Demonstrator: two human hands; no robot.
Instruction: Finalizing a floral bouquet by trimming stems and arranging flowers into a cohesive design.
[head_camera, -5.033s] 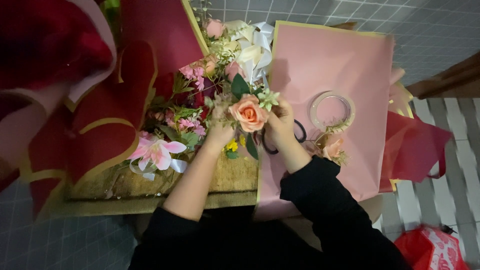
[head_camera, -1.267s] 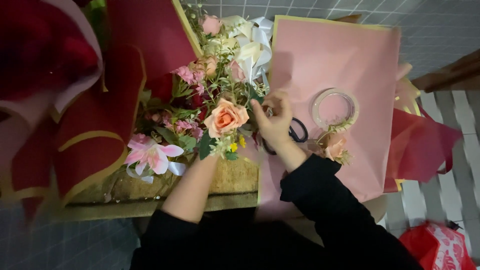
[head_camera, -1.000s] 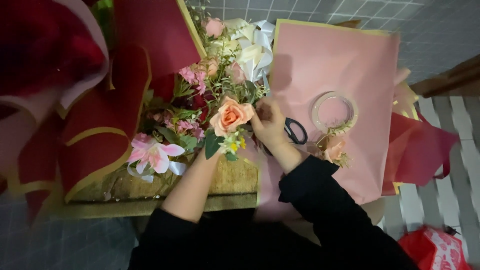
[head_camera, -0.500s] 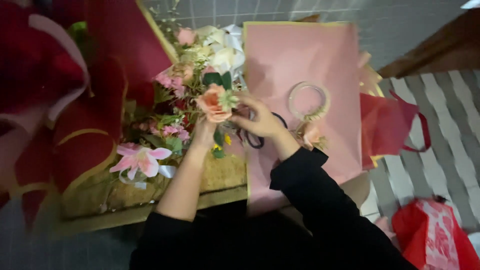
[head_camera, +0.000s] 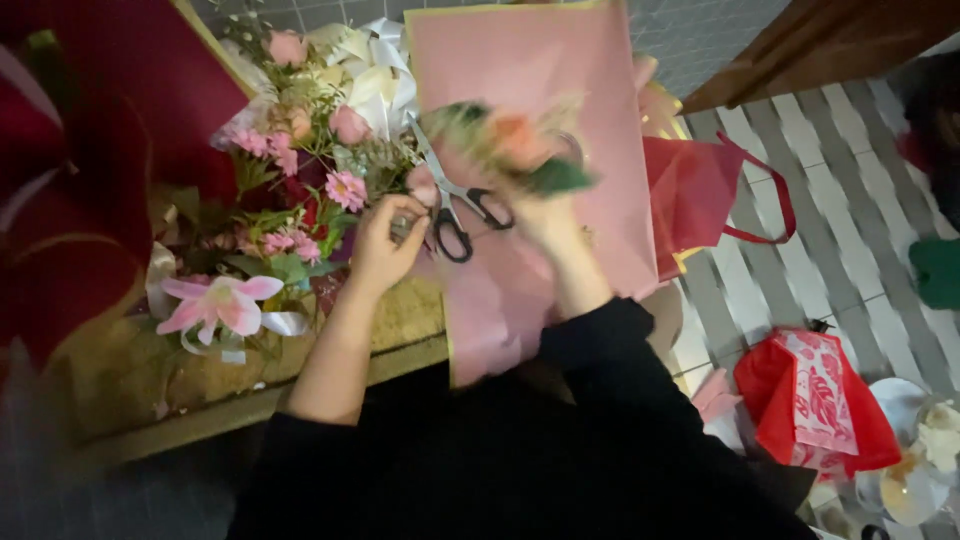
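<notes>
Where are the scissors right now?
In the head view, the black-handled scissors lie on the pink paper sheet, between the left hand and right hand.

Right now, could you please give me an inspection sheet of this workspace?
Surface: pink wrapping sheet with a gold edge, lying over the work area.
Job's things: peach rose sprig, motion-blurred; black-handled scissors on the pink sheet.
Clutter: heap of pink and white artificial flowers; pink lily; dark red wrapping; white ribbon.
Grips: left hand at the scissors' handles; right hand lifts the sprig.
Cables: nothing seen.
Surroundings: tiled floor; red bags.
</notes>
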